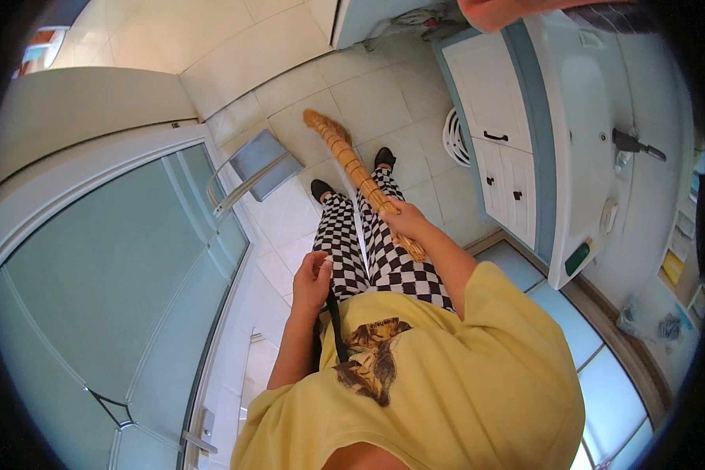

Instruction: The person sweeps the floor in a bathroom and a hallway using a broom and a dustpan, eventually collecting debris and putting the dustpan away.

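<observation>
A long, segmented, light-brown broom [352,166] slants across the space before my legs. My right hand [407,220] is wrapped around its shaft close to the near end. Its far end, with a tuft at one side, lies low over the tiled floor [370,94]. My left hand [313,276] is at my left thigh with its fingers curled; a black strap [336,329] hangs beside it. Whether those fingers grip the strap cannot be told. Further left, a grey long-handled dustpan [264,167] is near the glass door, apart from both hands.
At left is a white-framed frosted-glass door [123,235] with a metal handle [200,442]. On the right stands a white and blue vanity cabinet [493,100] under a white basin [587,88]. A white round slatted object [455,138] rests against the cabinet. Part of a person's arm [493,12] shows at the top.
</observation>
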{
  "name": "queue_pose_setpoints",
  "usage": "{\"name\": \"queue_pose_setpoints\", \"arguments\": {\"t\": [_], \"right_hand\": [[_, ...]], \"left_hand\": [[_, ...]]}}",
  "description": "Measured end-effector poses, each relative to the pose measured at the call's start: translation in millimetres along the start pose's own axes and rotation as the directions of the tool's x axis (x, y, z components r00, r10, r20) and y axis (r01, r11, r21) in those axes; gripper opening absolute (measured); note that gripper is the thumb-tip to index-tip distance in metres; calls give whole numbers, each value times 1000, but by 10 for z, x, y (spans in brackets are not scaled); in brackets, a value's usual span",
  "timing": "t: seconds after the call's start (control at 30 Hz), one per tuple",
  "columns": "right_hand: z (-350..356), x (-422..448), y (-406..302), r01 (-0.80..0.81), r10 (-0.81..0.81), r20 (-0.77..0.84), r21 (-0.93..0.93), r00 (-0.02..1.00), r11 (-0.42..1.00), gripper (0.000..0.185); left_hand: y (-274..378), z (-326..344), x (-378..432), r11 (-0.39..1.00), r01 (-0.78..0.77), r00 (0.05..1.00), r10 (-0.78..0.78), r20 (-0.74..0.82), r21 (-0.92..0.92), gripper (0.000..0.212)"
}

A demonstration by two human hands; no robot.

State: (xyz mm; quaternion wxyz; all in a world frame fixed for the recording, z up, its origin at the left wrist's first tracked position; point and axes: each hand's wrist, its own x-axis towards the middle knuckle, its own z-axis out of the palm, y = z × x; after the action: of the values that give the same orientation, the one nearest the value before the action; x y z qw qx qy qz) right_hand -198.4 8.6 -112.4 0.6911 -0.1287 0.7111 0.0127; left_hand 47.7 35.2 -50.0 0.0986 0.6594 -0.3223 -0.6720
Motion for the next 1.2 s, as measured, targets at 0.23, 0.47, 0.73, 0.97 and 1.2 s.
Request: {"name": "queue_pose_setpoints", "arguments": {"t": [0.23,0.47,0.73,0.97,1.2], "right_hand": [[-483,245,322,104,-85,-396,28,914,994,51],[153,1290,851,76,3,-273,278,962,958,42],[23,36,888,33,-37,7,293,999,956,63],[-80,-373,1594,16,36,-522,95,852,995,61],[-265,27,1473,-54,288,-416,490,862,870,65]], "left_hand": [[-76,16,22,998,18,998,-22,60,65,21],[-168,218,-25,997,16,997,-22,75,72,21],[-66,512,-96,977,-47,994,25,105,210,20],[-110,775,-105,951,-125,979,72,192,281,19],[-258,935,-155,916,-171,966,84,243,363,18]]}}
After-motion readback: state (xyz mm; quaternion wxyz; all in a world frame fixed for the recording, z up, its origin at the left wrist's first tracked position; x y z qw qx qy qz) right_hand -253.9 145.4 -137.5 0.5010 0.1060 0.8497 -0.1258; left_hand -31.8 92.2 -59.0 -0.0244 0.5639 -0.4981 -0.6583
